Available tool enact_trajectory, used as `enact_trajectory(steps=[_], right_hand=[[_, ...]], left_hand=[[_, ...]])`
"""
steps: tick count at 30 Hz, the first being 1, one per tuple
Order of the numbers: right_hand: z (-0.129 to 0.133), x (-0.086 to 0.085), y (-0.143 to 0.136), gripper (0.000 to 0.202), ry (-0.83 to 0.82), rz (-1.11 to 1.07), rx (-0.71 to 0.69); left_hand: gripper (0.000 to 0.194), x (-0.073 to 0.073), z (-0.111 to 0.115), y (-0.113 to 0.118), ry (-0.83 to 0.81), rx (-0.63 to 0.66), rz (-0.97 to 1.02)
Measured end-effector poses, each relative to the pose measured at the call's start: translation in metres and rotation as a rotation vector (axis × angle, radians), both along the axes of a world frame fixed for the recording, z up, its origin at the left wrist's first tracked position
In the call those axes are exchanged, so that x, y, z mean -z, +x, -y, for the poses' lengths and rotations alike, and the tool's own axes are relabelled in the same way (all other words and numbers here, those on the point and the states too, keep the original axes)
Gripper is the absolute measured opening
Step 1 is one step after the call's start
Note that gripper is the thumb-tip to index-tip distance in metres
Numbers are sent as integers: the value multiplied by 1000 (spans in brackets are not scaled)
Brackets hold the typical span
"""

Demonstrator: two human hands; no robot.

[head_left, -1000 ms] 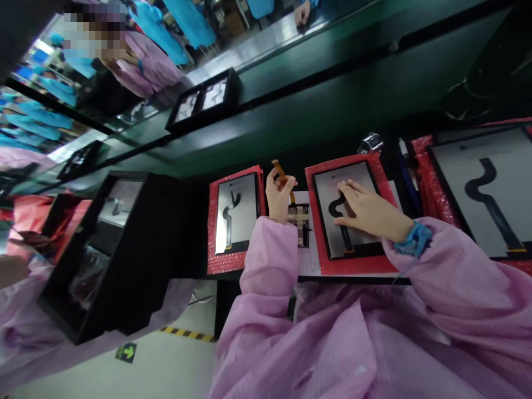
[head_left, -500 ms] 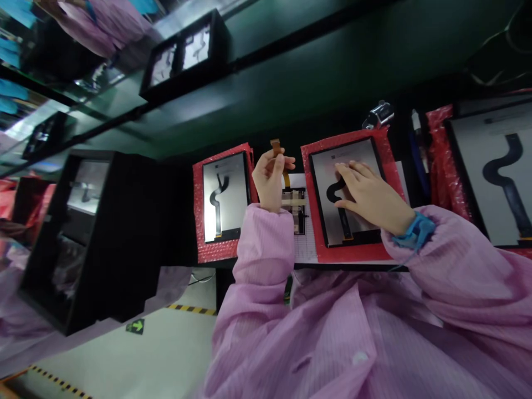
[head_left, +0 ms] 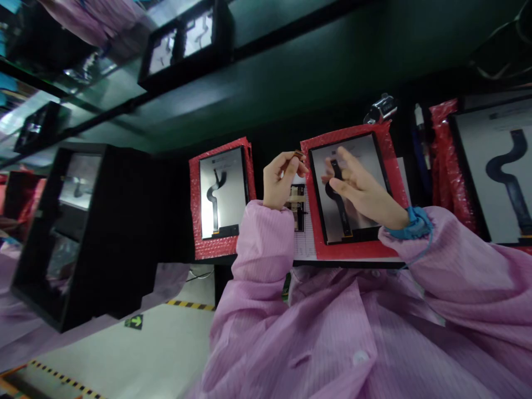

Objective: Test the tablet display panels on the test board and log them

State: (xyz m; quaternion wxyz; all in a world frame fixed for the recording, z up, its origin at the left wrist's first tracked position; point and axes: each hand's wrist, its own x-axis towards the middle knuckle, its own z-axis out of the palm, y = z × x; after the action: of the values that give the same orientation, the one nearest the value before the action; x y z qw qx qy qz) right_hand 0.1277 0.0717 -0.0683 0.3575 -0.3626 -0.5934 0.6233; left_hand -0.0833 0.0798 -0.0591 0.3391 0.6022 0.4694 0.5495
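My left hand (head_left: pixel 282 176) pinches the brown-orange end of a flex cable (head_left: pixel 298 155) between thumb and fingers. Below that hand lies a small dark circuit assembly with tan tape (head_left: pixel 297 208), partly covered by my sleeve. My right hand (head_left: pixel 363 191) hovers with fingers apart over a silvery display panel (head_left: pixel 366 147), slightly blurred. A curved black flex cable (head_left: pixel 341 216) runs up the panel beside my right thumb; whether they touch I cannot tell. The panel rests on red bubble wrap (head_left: pixel 323 248).
Another display panel (head_left: pixel 233 199) on red wrap lies to the left, and a larger one (head_left: pixel 482 138) to the right. A pen (head_left: pixel 420 130) and a shiny metal cylinder (head_left: pixel 381 108) are behind. Black boxes (head_left: pixel 124 221) stand at left; a co-worker's pink sleeve (head_left: pixel 95 22) shows beyond.
My left hand has moved right and tilted the brown cable end toward the panel. My right hand has lifted from lying flat on the panel, uncovering the black cable's upper end.
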Motion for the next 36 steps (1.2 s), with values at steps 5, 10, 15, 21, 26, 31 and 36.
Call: enact_trajectory(steps=[5, 10, 15, 21, 26, 31, 36], right_hand=[[3, -1, -5, 56, -40, -35, -41], [-7, -14, 3, 32, 200, 178, -156], [-11, -15, 4, 30, 475, 351, -120], [-11, -10, 3, 30, 580, 404, -145], [-12, -11, 4, 29, 575, 422, -169], [-12, -12, 4, 29, 574, 417, -172], [-12, -12, 4, 30, 567, 405, -181]], left_hand=[[47, -3, 4, 1, 3, 84, -263], [39, -3, 4, -1, 39, 169, -519], [28, -4, 5, -2, 30, 308, -610], [26, -5, 7, -1, 10, 403, -653], [27, -6, 8, 0, 17, 403, -655], [27, -8, 8, 1, 22, 402, -657], [27, -9, 9, 1, 11, 402, -661]])
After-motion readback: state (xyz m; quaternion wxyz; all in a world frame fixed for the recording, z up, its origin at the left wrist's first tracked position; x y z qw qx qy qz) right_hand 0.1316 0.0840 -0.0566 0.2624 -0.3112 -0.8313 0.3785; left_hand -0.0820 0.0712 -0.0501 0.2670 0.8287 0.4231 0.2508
